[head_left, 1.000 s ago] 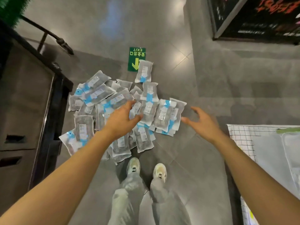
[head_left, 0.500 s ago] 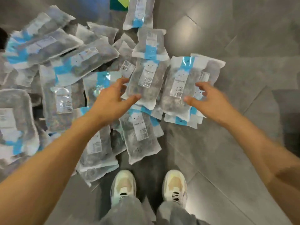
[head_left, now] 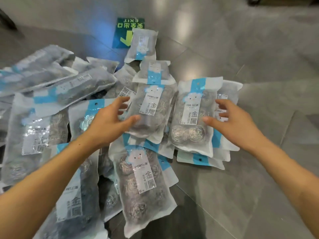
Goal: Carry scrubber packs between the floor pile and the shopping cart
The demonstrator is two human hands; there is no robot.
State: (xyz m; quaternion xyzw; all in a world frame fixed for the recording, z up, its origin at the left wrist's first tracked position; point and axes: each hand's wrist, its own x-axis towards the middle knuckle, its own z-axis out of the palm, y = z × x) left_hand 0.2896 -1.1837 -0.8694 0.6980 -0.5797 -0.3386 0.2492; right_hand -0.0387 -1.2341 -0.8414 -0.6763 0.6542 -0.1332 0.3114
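On the floor [head_left: 259, 83], clear packs hold metal scourers; left hand [head_left: 107, 125] touches one pack [head_left: 148, 114], right hand [head_left: 233, 121] another pack [head_left: 191, 121], fingers spread wide.

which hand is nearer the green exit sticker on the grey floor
Left. The left hand reaches into the pile of packets just below and left of the green exit sticker; the right hand hovers further off, below and well right of it.

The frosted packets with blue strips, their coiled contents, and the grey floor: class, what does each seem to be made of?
Frosted packets with blue strips: thin plastic film, semi-matt, since it crinkles and shows contents. Coiled contents: probably steel-wire scourers, glinting silver. Grey floor: likely polished stone or ceramic tile, with joints and reflections.
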